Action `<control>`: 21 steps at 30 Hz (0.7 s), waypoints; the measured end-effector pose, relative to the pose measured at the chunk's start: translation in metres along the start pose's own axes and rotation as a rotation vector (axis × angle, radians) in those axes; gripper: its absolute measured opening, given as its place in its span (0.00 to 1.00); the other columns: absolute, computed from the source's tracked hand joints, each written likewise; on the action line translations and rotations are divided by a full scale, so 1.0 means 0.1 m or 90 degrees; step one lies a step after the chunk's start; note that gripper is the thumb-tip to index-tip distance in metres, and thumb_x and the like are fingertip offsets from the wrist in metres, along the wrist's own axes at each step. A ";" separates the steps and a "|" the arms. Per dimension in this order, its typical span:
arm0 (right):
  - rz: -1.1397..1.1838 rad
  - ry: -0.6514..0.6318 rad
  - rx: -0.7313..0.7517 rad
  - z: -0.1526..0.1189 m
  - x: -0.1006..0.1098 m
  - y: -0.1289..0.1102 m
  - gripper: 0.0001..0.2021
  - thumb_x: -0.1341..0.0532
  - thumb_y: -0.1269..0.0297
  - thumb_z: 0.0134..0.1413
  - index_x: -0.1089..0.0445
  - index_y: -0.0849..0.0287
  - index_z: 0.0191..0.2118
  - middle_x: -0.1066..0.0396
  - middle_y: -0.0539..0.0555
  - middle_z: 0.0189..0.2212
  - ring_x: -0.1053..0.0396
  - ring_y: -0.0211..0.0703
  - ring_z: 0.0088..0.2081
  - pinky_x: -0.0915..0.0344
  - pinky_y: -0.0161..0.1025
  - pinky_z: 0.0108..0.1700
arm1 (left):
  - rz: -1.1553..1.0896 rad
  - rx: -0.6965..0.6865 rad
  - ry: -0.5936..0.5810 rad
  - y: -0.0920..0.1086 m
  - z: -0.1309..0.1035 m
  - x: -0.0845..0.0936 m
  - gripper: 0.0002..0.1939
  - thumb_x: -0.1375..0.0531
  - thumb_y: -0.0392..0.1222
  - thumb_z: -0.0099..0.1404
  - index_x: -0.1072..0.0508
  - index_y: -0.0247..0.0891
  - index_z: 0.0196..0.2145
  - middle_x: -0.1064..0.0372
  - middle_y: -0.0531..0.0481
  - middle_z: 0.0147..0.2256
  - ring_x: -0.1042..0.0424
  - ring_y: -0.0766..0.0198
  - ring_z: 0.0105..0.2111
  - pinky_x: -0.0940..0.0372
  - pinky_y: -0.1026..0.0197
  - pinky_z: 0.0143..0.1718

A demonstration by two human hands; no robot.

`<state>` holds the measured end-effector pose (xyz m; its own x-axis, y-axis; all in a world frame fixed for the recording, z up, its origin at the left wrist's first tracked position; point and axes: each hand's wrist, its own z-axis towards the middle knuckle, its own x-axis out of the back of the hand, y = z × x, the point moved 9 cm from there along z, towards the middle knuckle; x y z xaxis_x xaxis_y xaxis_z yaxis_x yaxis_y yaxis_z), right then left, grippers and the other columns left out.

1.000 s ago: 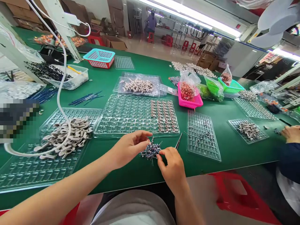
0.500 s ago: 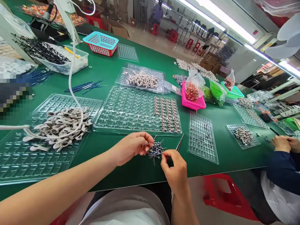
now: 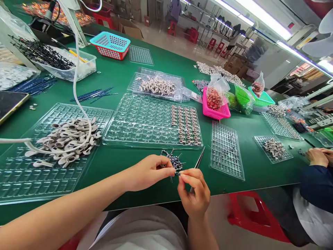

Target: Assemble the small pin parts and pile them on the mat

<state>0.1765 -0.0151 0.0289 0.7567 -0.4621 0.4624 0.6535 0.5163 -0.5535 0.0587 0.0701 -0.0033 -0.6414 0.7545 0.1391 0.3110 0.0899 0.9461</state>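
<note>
My left hand (image 3: 153, 171) and my right hand (image 3: 194, 189) meet near the table's front edge, fingertips pinched on a small dark part (image 3: 177, 173) between them. Just behind the fingers lies a pile of small dark wired components (image 3: 176, 161), partly covered by my left hand. Metal tweezers (image 3: 199, 158) rest on the green mat right of the pile. Beyond my hands is a clear blister tray (image 3: 140, 121), its right-hand columns filled with small white parts with brown centres (image 3: 185, 125).
Grey-white shells (image 3: 70, 139) are heaped on a tray at left, under a white cable (image 3: 75, 69). At right are a tray of dark parts (image 3: 227, 149), a pink basket (image 3: 215, 113) and a co-worker's hands (image 3: 318, 157). A phone (image 3: 11, 104) lies at far left.
My left hand has moved from the pile down and right to my right fingertips. Both hands now touch at the small dark part. The view has shifted slightly.
</note>
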 end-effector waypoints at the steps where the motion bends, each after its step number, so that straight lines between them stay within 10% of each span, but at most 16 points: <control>1: -0.005 0.004 0.006 -0.01 0.00 -0.01 0.18 0.38 0.80 0.55 0.33 0.50 0.47 0.25 0.53 0.37 0.26 0.43 0.38 0.25 0.45 0.37 | -0.020 0.007 -0.012 -0.01 0.00 -0.01 0.15 0.42 0.52 0.63 0.29 0.37 0.27 0.37 0.54 0.26 0.40 0.63 0.30 0.44 0.62 0.32; 21: 0.008 0.001 -0.021 -0.01 -0.06 0.00 0.15 0.38 0.80 0.57 0.32 0.54 0.47 0.27 0.53 0.36 0.27 0.41 0.37 0.27 0.41 0.37 | -0.083 0.025 0.012 -0.05 0.00 0.00 0.16 0.41 0.52 0.63 0.29 0.36 0.28 0.39 0.56 0.26 0.43 0.66 0.28 0.47 0.63 0.30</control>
<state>0.1719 -0.0131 0.0249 0.7648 -0.4567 0.4544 0.6431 0.4984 -0.5814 0.0573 0.0701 -0.0084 -0.6906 0.7229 0.0218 0.2517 0.2120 0.9443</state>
